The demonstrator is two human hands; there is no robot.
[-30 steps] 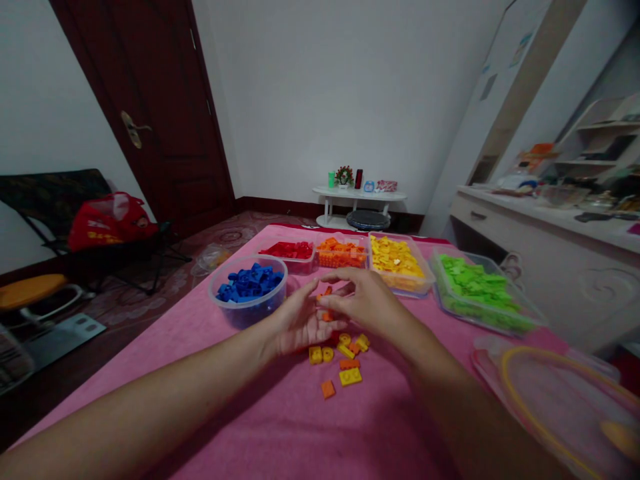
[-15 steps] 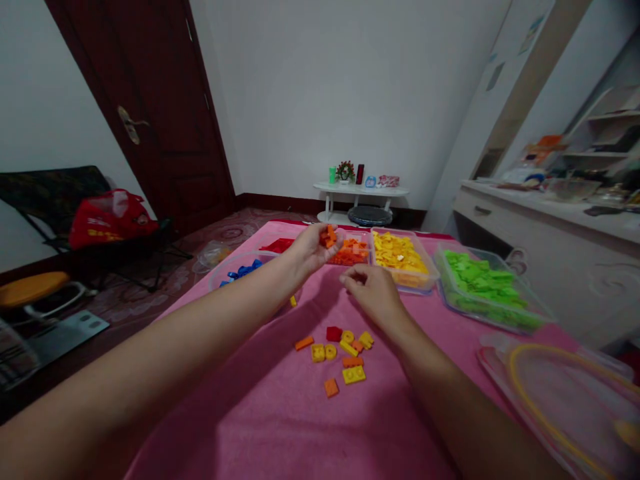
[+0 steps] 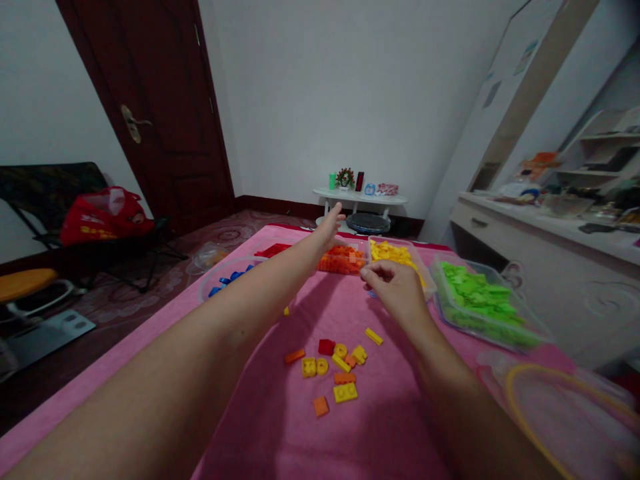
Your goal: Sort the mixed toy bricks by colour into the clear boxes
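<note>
My left hand [image 3: 329, 227] is stretched forward above the far edge of the orange brick box [image 3: 343, 260]. Its visible fingers are extended and apart, with no brick showing in them. My right hand [image 3: 395, 283] hovers just in front of the yellow brick box [image 3: 400, 257], thumb and index finger pinched together. Whatever lies in that pinch, if anything, is too small to make out. Below it a narrow yellow brick [image 3: 374, 336] rests alone on the pink cloth. Nearer to me lies a loose group with a red brick [image 3: 327, 347], orange bricks [image 3: 345, 379] and yellow bricks [image 3: 345, 393].
Red pieces [image 3: 273, 250] and a round tub of blue pieces [image 3: 231, 277] stand at the left, partly behind my left arm. A box of green bricks [image 3: 477, 293] is on the right. Clear lids [image 3: 565, 400] lie at the near right of the pink cloth [image 3: 310, 447].
My left hand has moved up and forward; the orange bricks in it no longer show. My right hand has shifted right, and a narrow yellow brick is now visible below it.
</note>
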